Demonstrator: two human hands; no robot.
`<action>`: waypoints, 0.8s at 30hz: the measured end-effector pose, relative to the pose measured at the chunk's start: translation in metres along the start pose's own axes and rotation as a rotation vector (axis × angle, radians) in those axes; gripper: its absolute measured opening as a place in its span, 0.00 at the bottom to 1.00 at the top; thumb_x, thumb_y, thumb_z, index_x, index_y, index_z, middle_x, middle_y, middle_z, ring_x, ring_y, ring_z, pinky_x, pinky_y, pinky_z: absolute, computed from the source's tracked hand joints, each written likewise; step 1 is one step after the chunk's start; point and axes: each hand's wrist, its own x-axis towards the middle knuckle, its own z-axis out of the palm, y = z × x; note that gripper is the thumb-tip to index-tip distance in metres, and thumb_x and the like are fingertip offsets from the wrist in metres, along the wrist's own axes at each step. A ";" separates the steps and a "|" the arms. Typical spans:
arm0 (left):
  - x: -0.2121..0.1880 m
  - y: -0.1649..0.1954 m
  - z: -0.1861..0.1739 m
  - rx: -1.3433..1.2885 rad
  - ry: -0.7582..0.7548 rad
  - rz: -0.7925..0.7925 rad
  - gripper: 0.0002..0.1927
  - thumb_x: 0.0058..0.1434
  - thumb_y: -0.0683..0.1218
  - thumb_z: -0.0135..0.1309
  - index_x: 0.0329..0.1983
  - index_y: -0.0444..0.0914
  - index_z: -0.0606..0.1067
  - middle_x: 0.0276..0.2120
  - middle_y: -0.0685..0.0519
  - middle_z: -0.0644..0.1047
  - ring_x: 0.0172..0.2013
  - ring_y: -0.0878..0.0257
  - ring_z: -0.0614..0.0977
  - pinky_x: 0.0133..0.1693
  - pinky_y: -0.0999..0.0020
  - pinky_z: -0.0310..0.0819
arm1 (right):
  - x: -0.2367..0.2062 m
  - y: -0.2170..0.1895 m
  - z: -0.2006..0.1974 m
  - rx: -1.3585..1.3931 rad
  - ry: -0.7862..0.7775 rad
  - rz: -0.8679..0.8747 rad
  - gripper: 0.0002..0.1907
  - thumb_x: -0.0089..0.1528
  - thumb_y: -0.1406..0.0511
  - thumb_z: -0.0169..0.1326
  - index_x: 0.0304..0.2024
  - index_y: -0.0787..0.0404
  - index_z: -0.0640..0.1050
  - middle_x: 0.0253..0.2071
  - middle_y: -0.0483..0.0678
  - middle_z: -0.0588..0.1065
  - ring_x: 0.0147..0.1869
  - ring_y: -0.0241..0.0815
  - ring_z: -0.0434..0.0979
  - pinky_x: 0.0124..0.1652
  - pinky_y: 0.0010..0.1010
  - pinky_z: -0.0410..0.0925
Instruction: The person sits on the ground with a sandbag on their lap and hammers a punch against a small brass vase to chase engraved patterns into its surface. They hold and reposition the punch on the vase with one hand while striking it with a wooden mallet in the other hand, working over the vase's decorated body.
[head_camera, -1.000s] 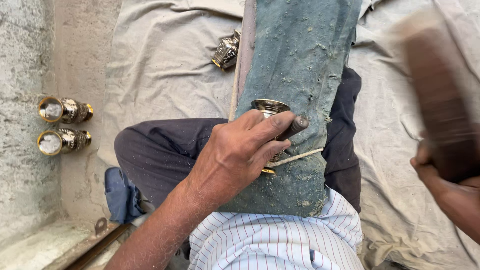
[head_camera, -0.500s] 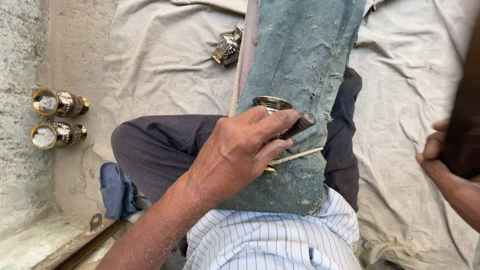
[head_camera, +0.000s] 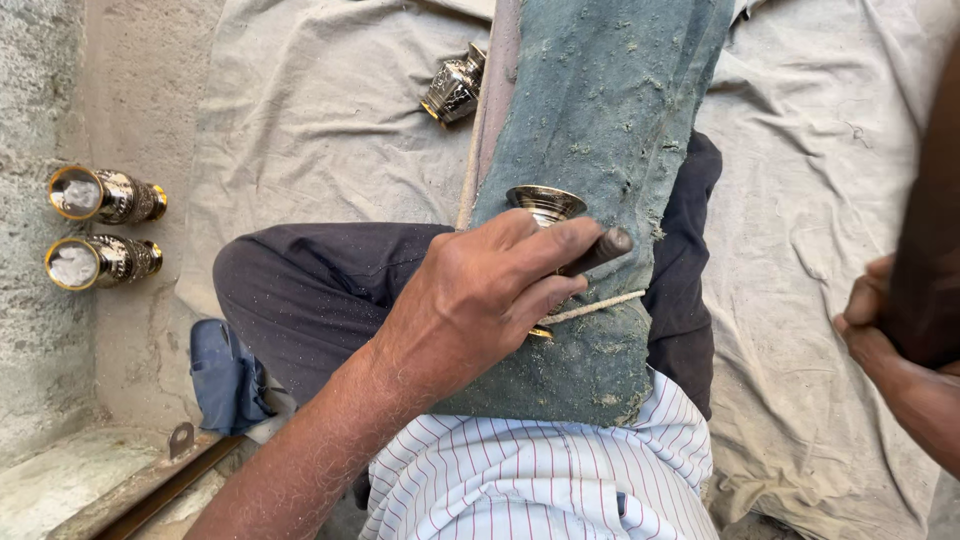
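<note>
Left hand (head_camera: 480, 300) grips a chisel (head_camera: 600, 250) against the brass cup (head_camera: 545, 205) at 1 o'clock; right hand (head_camera: 880, 320) clenches a mallet (head_camera: 930, 250).

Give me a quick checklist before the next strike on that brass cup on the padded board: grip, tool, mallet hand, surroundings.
1. Small brass cup lying on the green cloth-covered board: ok, held down on its side.
2. Left hand pinning the cup: ok, palm over its body.
3. Dark rod-shaped punch between the left fingers: ok, gripped; where its tip meets the cup cannot tell.
4. Right hand on the dark wooden block: ok, raised at the frame edge.
5. Thin cord across the board: cannot tell if taut.
6. Two finished brass cups by the wall: ok, apart from the work.
</note>
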 end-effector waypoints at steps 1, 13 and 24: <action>0.001 -0.001 0.000 -0.019 0.017 0.013 0.22 0.66 0.45 0.63 0.62 0.43 0.72 0.35 0.53 0.75 0.32 0.62 0.81 0.33 0.66 0.81 | 0.002 -0.004 -0.002 -0.029 0.003 -0.040 0.18 0.67 0.69 0.56 0.59 0.66 0.75 0.39 0.55 0.79 0.39 0.38 0.82 0.40 0.26 0.75; 0.005 -0.003 -0.003 -0.066 -0.011 0.018 0.22 0.64 0.45 0.64 0.60 0.44 0.73 0.35 0.54 0.77 0.32 0.64 0.82 0.33 0.69 0.82 | -0.010 0.010 0.009 0.004 0.019 -0.055 0.18 0.65 0.66 0.54 0.56 0.68 0.75 0.38 0.55 0.79 0.38 0.39 0.82 0.38 0.28 0.75; 0.002 0.000 -0.005 -0.133 0.037 -0.050 0.24 0.64 0.45 0.64 0.63 0.43 0.72 0.38 0.54 0.79 0.34 0.65 0.83 0.36 0.70 0.83 | -0.001 -0.020 -0.011 -0.037 0.048 -0.046 0.18 0.63 0.71 0.57 0.56 0.68 0.74 0.39 0.56 0.78 0.36 0.42 0.82 0.38 0.30 0.75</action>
